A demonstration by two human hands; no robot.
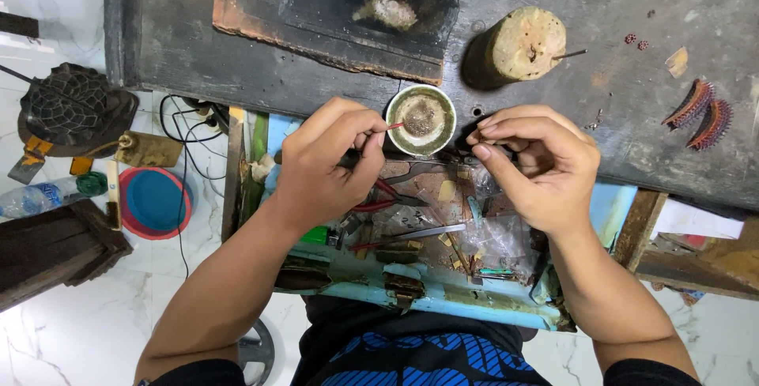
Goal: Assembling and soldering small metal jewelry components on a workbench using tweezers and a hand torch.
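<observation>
My left hand (328, 163) pinches a thin red-tipped stick (393, 126) whose tip reaches over the rim of a small round white bowl (399, 143) with dark residue inside. My right hand (538, 161) is curled beside the bowl's right side, fingers pinched together on something too small to make out. Both hands hover at the front edge of a dark, scorched workbench (601, 117). Under the hands an open light-blue drawer (443, 301) holds red-handled pliers (379, 200), tweezers, plastic bags and metal scraps.
A short wooden cylinder (522, 45) with a pin stands behind the bowl. A charred block (332, 7) lies at the back. Two curved beaded pieces (700, 113) rest at the right. On the floor at left: a blue-and-red dish (154, 203), a plastic bottle (35, 198), cables.
</observation>
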